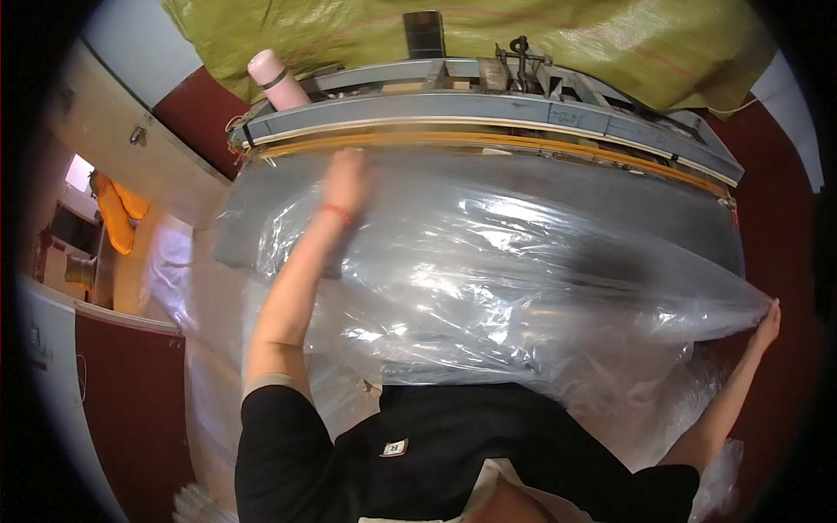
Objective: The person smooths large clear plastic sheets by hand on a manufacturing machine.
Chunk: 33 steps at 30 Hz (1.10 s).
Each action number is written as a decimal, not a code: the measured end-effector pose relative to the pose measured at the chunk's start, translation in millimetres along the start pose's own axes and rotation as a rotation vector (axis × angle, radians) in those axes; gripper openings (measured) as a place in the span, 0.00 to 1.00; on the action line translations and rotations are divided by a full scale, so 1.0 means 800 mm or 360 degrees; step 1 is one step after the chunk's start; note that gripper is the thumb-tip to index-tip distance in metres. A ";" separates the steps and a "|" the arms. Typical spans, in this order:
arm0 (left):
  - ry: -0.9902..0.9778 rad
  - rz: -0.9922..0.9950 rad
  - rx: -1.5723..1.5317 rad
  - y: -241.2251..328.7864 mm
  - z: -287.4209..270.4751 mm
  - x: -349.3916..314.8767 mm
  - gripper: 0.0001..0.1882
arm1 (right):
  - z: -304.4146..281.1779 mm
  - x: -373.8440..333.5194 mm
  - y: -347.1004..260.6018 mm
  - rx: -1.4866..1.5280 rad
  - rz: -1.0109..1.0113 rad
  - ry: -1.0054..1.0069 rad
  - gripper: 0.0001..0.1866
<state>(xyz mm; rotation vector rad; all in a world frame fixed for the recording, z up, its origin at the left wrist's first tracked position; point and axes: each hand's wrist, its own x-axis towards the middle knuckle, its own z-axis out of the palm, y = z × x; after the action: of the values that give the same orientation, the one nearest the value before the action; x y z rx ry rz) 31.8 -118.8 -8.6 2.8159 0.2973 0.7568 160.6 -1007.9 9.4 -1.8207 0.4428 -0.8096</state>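
Observation:
A wide sheet of clear plastic film (418,253) spreads in front of me, shiny and wrinkled, over a grey table surface (697,227). Far out to the right, my right hand (767,322) pinches a corner of the film, which stretches taut toward it. My left hand (349,179) reaches to the far side, over the film just short of the orange strips (418,138) along the frame. Motion smears its fingers, so whether it grips the film is unclear. A red band (336,212) circles my left wrist.
Behind the film runs a long grey metal frame (506,108) with a clamp-like fitting (520,65). A pink bottle (277,80) leans at its left end. Yellow-green sheeting (593,44) hangs behind. Left is a door (131,131); more clear film (706,418) bunches low on the right.

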 end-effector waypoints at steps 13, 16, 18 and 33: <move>0.0787 -0.0757 -0.0812 -0.129 0.034 0.028 0.11 | 0.332 -0.004 0.013 -0.0236 -0.0643 0.0022 0.16; 0.0923 -0.0829 -0.1209 -0.181 0.041 0.028 0.08 | 0.378 -0.017 -0.012 -0.0064 -0.0394 -0.0038 0.15; 0.0848 -0.0911 -0.1214 -0.177 0.047 0.040 0.07 | 0.381 -0.015 -0.015 -0.0045 -0.0226 -0.0078 0.14; 0.1104 -0.1055 -0.1395 -0.137 0.027 0.051 0.04 | 0.375 -0.007 -0.032 0.0299 -0.0067 0.0284 0.10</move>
<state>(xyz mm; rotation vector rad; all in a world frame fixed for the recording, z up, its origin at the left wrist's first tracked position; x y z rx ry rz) 62.2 -7.2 -35.8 1.4471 0.7297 1.2508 366.7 -793.7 -36.6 -1.5956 0.4286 -1.0136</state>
